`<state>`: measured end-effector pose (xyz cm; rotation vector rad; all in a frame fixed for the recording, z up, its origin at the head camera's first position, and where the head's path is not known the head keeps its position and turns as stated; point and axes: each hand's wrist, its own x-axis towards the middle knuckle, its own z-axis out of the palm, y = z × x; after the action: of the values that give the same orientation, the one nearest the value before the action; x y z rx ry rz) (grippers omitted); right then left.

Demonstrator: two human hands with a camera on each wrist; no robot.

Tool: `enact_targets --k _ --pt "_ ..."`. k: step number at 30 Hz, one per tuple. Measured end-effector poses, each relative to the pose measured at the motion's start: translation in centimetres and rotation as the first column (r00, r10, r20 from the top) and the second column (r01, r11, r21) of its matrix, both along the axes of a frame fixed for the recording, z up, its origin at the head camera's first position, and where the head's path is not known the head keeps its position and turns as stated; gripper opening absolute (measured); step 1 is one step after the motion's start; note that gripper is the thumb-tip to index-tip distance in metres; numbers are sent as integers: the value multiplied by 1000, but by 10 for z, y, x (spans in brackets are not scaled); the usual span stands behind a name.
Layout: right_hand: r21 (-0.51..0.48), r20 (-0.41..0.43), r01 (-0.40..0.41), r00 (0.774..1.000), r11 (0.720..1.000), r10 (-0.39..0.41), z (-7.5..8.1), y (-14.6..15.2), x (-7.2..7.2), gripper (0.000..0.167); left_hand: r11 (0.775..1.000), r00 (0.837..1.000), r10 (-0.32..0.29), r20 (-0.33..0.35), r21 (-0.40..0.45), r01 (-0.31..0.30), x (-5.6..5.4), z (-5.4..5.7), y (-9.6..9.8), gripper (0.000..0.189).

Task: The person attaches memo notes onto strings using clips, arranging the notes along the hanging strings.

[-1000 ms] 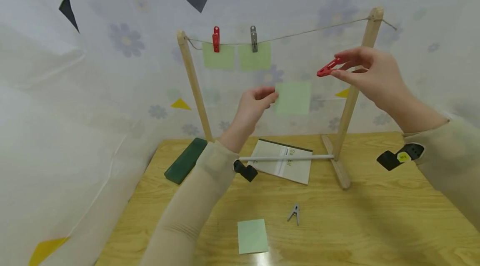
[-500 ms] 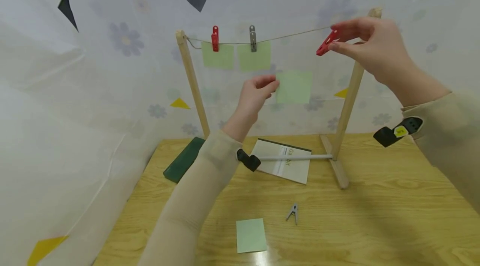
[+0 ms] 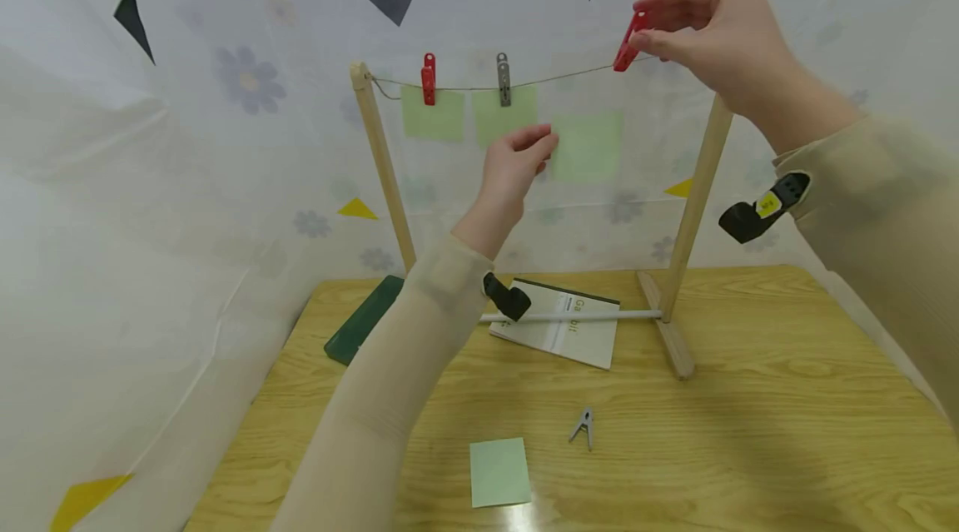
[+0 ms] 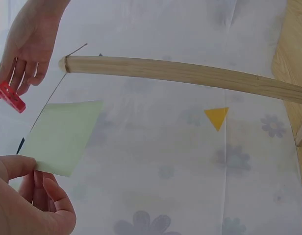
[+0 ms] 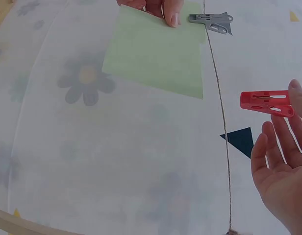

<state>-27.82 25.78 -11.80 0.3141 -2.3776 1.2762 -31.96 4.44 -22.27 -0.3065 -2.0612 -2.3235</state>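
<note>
My left hand (image 3: 517,174) pinches a square of pale green paper (image 3: 588,147) by its left edge, just below the string (image 3: 569,76). In the left wrist view the thumb lies on the near face of the paper (image 4: 65,134). My right hand (image 3: 722,41) holds a red clothespin (image 3: 631,42) by its handle end, its nose pointing down at string height. The right wrist view shows this red clothespin (image 5: 266,102) beside the string, apart from it. Two green papers hang on the string, one under a red clothespin (image 3: 429,80), one under a grey clothespin (image 3: 504,80).
Wooden posts (image 3: 697,207) carry the string, joined low by a white rod (image 3: 637,315). On the table (image 3: 749,432) lie another green paper (image 3: 499,472), a grey clothespin (image 3: 583,429), a notebook (image 3: 558,336) and a dark green case (image 3: 363,320).
Both hands have risen: the left lifts the paper toward the string, and the right brings the red clothespin up and slightly left to string height, turning it more upright.
</note>
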Motion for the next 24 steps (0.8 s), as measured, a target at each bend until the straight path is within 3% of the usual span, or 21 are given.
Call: enact_targets --k 5,9,12,24 --pt "-76 24 -42 999 996 44 5 -4 -4 42 999 1000 -3 22 43 2 0 4 5 27" --pt "-195 24 -98 994 976 105 6 -6 -9 45 997 1000 3 30 71 -5 0 5 8 27" --pt "-231 32 -102 993 968 112 6 -8 -12 44 996 999 19 26 91 -21 -1 5 10 28" --pt "-15 94 53 994 998 -52 8 -28 -26 41 977 995 84 59 191 -94 -6 3 11 26"
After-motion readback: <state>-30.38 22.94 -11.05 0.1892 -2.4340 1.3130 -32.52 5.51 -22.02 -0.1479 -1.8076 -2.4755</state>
